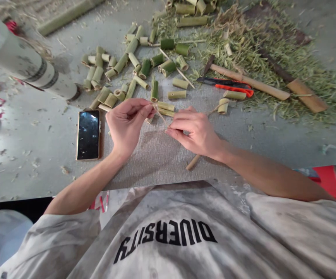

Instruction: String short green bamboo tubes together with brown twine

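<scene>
Thin twine [160,113] runs between my two hands above the grey tabletop. My left hand [129,124] pinches one part of it between thumb and fingertips. Right of it, my right hand [195,130] has its fingers closed on the lower part of the twine. Two slim bamboo pieces [166,106] lie just behind the gap between my hands. A string leads from behind my right hand to a short bamboo tube [223,106]. One end of a thin brown stick [192,162] shows below my right hand.
A phone [88,135] lies left of my left hand. Cut bamboo pieces [122,63] spread behind my hands. A hammer [249,80], a red utility knife [234,86], a wooden-handled blade [307,95] and shavings lie at the right. A patterned cylinder [37,69] is at the left.
</scene>
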{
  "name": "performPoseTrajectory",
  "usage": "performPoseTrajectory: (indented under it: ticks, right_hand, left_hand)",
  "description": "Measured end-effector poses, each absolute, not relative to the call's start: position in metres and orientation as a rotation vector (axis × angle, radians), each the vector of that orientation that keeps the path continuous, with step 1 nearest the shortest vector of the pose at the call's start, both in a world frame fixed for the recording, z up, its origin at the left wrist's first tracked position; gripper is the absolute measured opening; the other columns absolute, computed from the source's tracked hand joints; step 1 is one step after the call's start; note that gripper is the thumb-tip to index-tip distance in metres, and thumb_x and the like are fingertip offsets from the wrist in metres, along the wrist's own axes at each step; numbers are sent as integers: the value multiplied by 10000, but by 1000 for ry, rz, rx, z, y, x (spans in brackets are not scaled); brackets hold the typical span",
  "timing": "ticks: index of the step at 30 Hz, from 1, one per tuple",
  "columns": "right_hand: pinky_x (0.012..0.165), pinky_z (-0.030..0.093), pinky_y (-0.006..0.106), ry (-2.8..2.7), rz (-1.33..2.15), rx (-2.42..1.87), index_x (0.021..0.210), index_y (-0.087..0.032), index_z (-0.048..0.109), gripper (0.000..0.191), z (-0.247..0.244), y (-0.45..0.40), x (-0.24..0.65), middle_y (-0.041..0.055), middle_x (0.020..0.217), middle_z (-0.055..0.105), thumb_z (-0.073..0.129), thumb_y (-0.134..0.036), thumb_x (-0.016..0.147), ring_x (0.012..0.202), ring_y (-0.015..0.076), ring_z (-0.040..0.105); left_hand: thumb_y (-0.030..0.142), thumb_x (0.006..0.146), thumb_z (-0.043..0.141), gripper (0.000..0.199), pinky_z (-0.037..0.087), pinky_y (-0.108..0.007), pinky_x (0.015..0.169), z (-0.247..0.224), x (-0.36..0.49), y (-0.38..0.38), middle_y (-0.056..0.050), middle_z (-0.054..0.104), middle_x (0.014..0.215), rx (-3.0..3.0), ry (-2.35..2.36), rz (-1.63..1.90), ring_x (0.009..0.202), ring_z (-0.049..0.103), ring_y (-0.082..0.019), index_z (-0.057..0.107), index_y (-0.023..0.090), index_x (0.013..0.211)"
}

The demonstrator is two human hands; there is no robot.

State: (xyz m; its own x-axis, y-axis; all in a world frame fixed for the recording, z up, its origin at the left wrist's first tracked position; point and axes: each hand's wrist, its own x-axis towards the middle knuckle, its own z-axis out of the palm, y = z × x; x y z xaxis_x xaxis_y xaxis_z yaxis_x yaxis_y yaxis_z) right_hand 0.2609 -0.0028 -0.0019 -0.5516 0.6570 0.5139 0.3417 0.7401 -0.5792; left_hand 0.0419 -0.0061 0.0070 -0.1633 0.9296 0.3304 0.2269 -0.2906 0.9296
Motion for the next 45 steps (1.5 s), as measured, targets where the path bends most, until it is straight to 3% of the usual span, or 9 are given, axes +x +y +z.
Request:
performPoseTrajectory:
  ticks: [6,9,11,18,22,26,33,39,45]
  right_hand:
    - [787,427,392,-2235,629,-716,738,-224,623,445,-1,-2,263,6,723,650,585,-325,1169,726,181,594]
    - [809,468,374,-2126,780,-788,889,-222,699,347,3,-4,263,25,872,746,701,-480,1120,800,189,649]
    - [805,500,350,-1992,920,-869,995,-218,727,402,8,-5,262,38,953,772,774,-613,1052,854,195,675]
    - [773,560,309,-1722,1245,-876,1013,-205,767,575,15,-4,262,51,969,794,710,-777,1025,925,201,752]
    - [728,545,291,-1735,1165,-870,984,-204,767,516,13,-3,263,41,913,802,634,-685,1115,842,171,751]
    - [673,520,274,-1809,1120,-863,979,-188,774,393,13,-1,264,33,858,797,736,-562,1091,773,157,728]
    - [615,394,273,-1883,973,-902,1007,-191,747,153,9,-2,263,-13,796,702,622,-185,1095,649,105,554]
    - [650,392,276,-1929,887,-888,969,-191,715,114,9,-5,261,-11,825,682,668,-221,1068,694,115,538]
    - [600,341,266,-1933,811,-884,948,-176,749,147,10,-6,264,-39,735,644,695,-237,1071,608,82,479]
  left_hand:
    - [316,1013,836,103,708,-251,788,9,43,-11,12,839,868,1546,1345,1532,799,838,-136,803,225,978]
    - [296,994,861,84,692,-263,774,7,43,-14,27,842,870,1614,1350,1518,794,829,-134,813,228,983]
    - [278,975,881,71,679,-273,757,4,42,-16,32,851,883,1660,1350,1514,786,820,-137,826,233,979]
    - [281,937,912,60,681,-300,763,3,44,-23,-4,862,887,1803,1301,1462,798,817,-168,857,257,930]
    - [283,948,908,66,683,-317,803,3,44,-21,-24,863,914,1829,1259,1420,842,820,-180,854,248,931]
    - [231,968,878,38,658,-308,810,2,43,-18,-23,864,933,1892,1156,1428,869,820,-174,842,229,954]
    - [135,962,851,104,635,-316,810,0,44,-12,-5,842,916,1990,970,1475,867,808,-166,814,229,938]
    - [153,949,865,87,618,-311,806,1,45,-12,-12,823,908,1897,969,1404,854,781,-155,810,218,931]
    - [187,937,842,43,646,-296,781,7,44,-11,-24,819,880,1772,993,1314,830,770,-155,822,199,900]
